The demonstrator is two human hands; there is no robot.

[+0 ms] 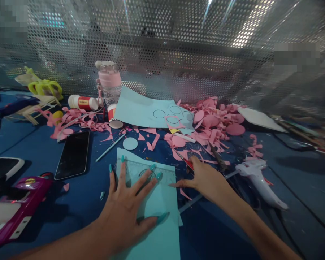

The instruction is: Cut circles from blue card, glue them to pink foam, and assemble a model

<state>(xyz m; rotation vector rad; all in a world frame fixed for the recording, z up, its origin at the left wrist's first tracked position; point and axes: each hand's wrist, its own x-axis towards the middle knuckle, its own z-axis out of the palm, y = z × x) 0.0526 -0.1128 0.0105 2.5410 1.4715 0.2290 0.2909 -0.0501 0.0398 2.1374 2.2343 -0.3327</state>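
My left hand lies flat with fingers spread on a clear plastic ruler-protractor that rests on a light blue paper sheet in front of me. My right hand reaches to the right of the sheet, its fingers around the red handles of scissors lying on the blue table among pink scraps; how firmly it grips them is unclear. A small light blue paper disc lies just beyond the sheet.
A black phone lies left. A white glue gun lies right. Pink paper scraps, a blue sheet with drawn circles, glue sticks, a pink bottle and a perforated metal wall are behind. Pink device at left edge.
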